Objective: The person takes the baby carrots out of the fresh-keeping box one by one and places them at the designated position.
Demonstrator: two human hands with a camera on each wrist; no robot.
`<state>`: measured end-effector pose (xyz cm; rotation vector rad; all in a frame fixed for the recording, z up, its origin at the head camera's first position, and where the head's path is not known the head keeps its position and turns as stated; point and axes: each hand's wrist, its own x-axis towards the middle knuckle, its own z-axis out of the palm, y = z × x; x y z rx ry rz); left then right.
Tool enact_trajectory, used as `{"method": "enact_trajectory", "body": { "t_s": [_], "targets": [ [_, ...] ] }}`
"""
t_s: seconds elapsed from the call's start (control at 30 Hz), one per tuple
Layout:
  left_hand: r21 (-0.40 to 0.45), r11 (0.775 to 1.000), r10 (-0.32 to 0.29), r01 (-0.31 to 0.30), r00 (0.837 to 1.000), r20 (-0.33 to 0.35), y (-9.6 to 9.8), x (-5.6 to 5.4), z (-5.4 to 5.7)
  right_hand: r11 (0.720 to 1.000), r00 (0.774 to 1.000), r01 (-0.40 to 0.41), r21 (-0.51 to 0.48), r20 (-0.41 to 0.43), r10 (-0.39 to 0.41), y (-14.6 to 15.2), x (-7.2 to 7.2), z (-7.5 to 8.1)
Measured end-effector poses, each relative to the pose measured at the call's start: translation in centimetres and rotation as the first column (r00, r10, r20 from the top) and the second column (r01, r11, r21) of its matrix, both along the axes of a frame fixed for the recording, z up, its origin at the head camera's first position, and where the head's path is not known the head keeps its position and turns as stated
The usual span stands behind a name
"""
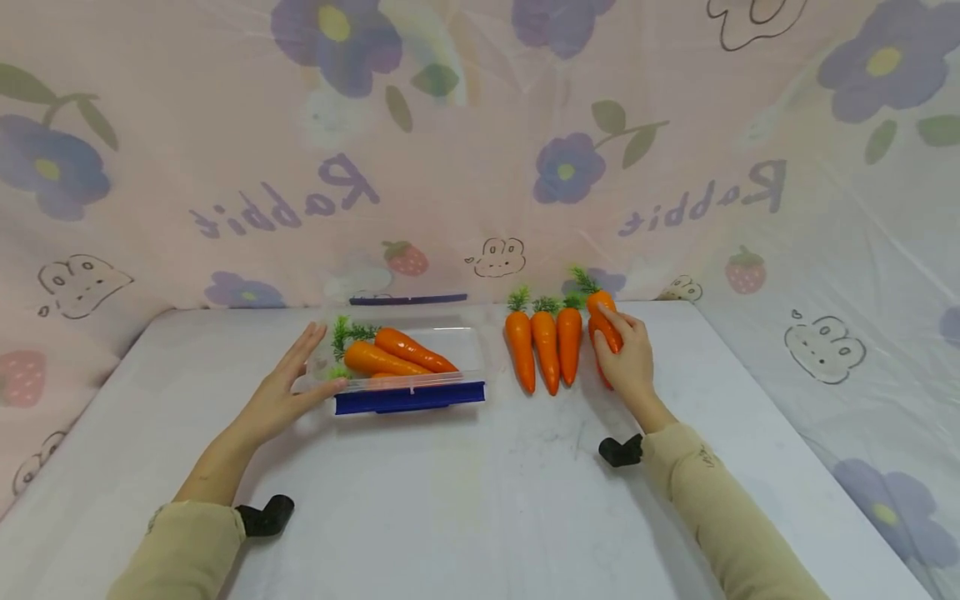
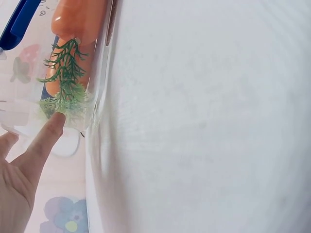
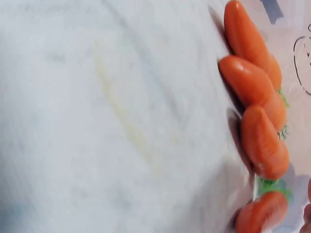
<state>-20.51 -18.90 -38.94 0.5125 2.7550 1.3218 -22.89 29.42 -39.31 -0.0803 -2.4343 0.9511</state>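
A clear plastic box [image 1: 467, 343] with blue locking flaps [image 1: 411, 397] holds toy carrots [image 1: 415, 347] with green tops at its left end. My left hand [image 1: 288, 387] spreads its straight fingers around that end, the thumb at the front edge. In the left wrist view a fingertip of the left hand [image 2: 29, 165] rests against the clear wall [image 2: 97, 104]. My right hand [image 1: 630, 354] grips an orange carrot [image 1: 602, 307] by its upper part. Under it lies another carrot [image 3: 262, 212], partly hidden by the hand in the head view.
Three more carrots [image 1: 546, 350] lie side by side between the box and my right hand, tips toward me. A white table [image 1: 480, 508] carries everything. Behind it hangs a patterned cloth [image 1: 465, 167]. Black wrist mounts [image 1: 266, 517] stick out from both sleeves.
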Motion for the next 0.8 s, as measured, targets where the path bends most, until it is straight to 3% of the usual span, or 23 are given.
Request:
{"method": "enact_trajectory", "body": {
  "t_s": [0.3,0.67,0.8],
  "targets": [
    [0.009,1.0,0.004,-0.004,1.0,-0.015,0.1,0.1,-0.1,0.995,0.992,0.077,-0.065,0.108,-0.07,1.6,0.0,-0.5],
    [0.01,1.0,0.003,-0.003,1.0,-0.012,0.1,0.3,0.2,0.992,0.97,0.116,-0.045,0.22,-0.103,2.3,-0.6,-1.2],
    [0.009,1.0,0.007,-0.007,1.0,-0.01,0.1,0.1,0.0,0.995,0.959,0.095,-0.006,0.268,-0.09,2.3,-0.8,-1.4]
  ]
}}
